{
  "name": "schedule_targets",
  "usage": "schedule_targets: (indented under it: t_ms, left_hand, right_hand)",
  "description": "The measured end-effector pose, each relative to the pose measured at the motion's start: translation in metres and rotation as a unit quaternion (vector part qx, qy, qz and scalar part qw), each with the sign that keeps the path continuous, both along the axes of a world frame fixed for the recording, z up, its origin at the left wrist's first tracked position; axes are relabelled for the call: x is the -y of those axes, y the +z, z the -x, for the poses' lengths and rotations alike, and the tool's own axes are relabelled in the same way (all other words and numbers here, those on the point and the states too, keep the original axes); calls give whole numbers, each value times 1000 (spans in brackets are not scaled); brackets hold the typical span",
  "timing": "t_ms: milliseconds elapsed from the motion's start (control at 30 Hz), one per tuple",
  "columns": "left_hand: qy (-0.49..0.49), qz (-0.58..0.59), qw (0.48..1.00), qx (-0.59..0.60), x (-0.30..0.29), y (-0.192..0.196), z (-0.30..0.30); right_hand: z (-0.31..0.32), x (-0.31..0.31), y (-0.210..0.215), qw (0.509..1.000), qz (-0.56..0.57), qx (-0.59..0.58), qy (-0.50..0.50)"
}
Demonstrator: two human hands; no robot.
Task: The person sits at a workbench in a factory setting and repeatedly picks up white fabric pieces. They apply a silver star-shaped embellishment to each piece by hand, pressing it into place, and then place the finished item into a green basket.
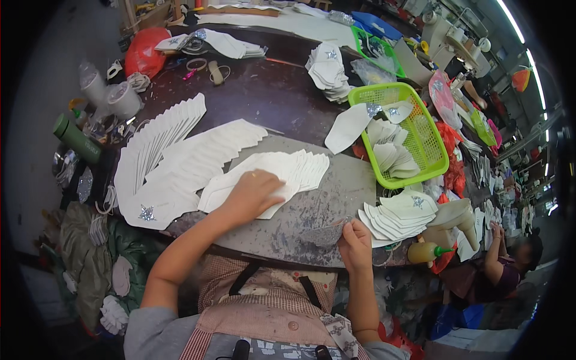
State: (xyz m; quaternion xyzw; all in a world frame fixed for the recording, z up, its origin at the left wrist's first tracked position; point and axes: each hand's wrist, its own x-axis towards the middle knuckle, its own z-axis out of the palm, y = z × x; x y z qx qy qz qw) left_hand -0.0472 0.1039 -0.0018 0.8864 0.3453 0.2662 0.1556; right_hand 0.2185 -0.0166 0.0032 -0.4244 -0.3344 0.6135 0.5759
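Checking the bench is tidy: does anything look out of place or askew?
One white cut piece hangs over the rim of the green basket, half in, half on the table. The fanned white stacks under the left hand lie orderly.

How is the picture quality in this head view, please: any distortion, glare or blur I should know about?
Head view: strong fisheye, black corners, table edges bowed; ceiling strip lights blown out at upper right; left hand and right hand evenly lit and fairly sharp; rim clutter is soft.

Basket (pixel 437 161) right of fanned pieces (pixel 270 174)
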Motion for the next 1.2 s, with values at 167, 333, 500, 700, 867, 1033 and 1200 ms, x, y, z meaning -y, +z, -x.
schedule_targets:
  t_ms: [167, 333, 500, 700, 867, 1033, 1200]
  left_hand:
    - [6, 5, 999, 54, 4, -8, -7]
    - [-7, 364, 815, 450, -5, -19, 21]
    - [-25, 376, 828, 415, -8, -30, 29]
    - [-29, 369, 858, 357, -4, -24, 31]
    - [7, 255, 896, 364, 27, 62, 39]
    - [-108, 117, 981, 109, 82, 106, 17]
    - [-101, 185, 970, 119, 105, 89, 4]
  right_hand:
    - [8, -11, -5, 997, 14, -63, -38]
    - [13, -2, 1, 986, 56, -150, -41]
    - [8, 8, 8, 990, 24, -131, 57]
    - [15, 17, 12, 987, 12, -147, 65]
    - [5, 34, 6, 996, -8, -91, 18]
    - [33, 71, 79, 996, 5, 54, 71]
    - [61, 71, 80, 989, 62, 94, 94]
